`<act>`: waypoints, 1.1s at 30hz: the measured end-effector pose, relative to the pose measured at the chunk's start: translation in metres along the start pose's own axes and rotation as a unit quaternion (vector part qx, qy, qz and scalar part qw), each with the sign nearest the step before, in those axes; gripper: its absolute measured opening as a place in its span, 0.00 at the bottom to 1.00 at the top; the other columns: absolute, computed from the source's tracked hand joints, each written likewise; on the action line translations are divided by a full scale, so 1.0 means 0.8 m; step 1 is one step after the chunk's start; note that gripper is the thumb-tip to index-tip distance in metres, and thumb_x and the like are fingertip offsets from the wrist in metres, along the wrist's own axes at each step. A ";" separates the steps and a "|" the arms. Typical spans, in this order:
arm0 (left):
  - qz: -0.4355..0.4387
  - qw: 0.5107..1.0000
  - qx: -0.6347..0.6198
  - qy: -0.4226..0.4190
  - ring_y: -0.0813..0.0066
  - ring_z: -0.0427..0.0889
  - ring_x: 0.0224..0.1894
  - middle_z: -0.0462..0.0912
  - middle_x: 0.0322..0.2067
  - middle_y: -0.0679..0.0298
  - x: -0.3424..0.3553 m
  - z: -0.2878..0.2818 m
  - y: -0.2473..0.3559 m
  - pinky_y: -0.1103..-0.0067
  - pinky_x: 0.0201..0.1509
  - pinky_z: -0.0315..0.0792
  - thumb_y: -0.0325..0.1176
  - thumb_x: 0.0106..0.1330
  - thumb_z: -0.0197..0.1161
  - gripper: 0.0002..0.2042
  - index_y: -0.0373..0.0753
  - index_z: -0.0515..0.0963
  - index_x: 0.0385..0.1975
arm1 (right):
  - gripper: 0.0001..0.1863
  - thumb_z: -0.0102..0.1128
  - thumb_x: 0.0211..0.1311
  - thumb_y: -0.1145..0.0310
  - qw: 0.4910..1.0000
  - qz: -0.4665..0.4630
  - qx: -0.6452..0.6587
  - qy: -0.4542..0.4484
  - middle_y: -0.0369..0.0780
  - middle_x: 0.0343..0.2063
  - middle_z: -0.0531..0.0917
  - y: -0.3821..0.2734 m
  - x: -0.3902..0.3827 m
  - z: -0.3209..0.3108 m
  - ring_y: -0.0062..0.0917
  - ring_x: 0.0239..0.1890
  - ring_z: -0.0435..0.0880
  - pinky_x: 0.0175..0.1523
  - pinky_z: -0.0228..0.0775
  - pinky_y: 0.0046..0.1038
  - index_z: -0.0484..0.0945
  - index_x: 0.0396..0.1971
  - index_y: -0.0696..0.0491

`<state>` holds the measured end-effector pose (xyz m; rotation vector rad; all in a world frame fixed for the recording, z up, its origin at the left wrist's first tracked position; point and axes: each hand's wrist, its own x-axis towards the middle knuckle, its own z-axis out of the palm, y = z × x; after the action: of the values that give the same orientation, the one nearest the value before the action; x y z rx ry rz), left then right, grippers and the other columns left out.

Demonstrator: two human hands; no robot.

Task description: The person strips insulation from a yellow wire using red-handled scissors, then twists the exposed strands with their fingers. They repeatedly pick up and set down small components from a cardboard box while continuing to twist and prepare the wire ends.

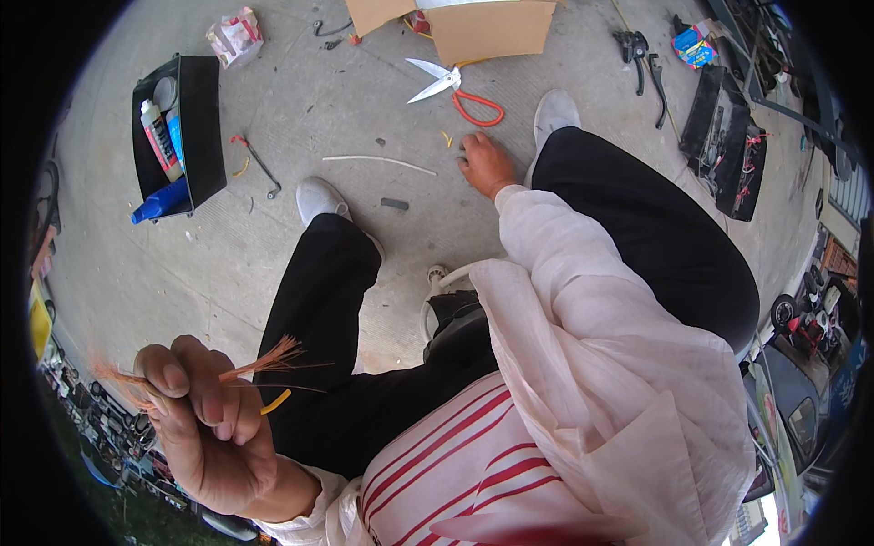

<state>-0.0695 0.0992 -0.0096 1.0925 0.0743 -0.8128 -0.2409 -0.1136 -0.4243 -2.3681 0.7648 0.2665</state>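
Your left hand (214, 423) pinches frayed copper strands (264, 359) between its fingers; your right hand (488, 166) is near the red-handled scissors (452, 80), its fingers' grip impossible to tell.

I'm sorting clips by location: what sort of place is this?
Probably a repair yard or workshop. Showing it: the concrete floor, a loose black lever on it, and an open black bin holding bottles.

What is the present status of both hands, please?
Left hand gripping frayed copper strands. Right hand low, near yellow scrap; grip unclear. Open scissors lying just beyond.
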 end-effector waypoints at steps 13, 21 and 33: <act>-0.014 1.000 -0.020 -0.008 0.82 0.52 0.18 0.60 0.27 0.60 0.002 -0.008 0.001 0.84 0.19 0.52 0.28 0.70 0.51 0.07 0.33 0.61 0.37 | 0.06 0.55 0.53 0.72 0.999 0.000 -0.038 0.030 0.47 0.35 0.77 0.014 0.009 0.017 0.43 0.40 0.79 0.43 0.74 0.40 0.73 0.31 0.57; -0.010 1.000 -0.012 -0.005 0.82 0.52 0.19 0.60 0.27 0.60 0.002 -0.007 -0.001 0.84 0.19 0.52 0.28 0.70 0.50 0.07 0.34 0.60 0.37 | 0.05 0.52 0.53 0.75 0.989 -0.070 -0.130 0.024 0.49 0.33 0.77 0.015 0.022 0.028 0.42 0.34 0.81 0.36 0.76 0.38 0.73 0.29 0.58; -0.004 1.000 -0.016 0.009 0.82 0.52 0.18 0.60 0.26 0.60 0.001 -0.002 0.002 0.84 0.18 0.51 0.28 0.70 0.51 0.07 0.33 0.61 0.37 | 0.13 0.60 0.47 0.71 0.996 0.014 0.000 0.093 0.49 0.34 0.77 0.031 0.023 0.016 0.44 0.35 0.79 0.39 0.73 0.42 0.71 0.33 0.57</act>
<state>-0.0675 0.1005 -0.0100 1.0700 0.1056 -0.8060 -0.2403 -0.1303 -0.4534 -2.4074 0.8831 0.0579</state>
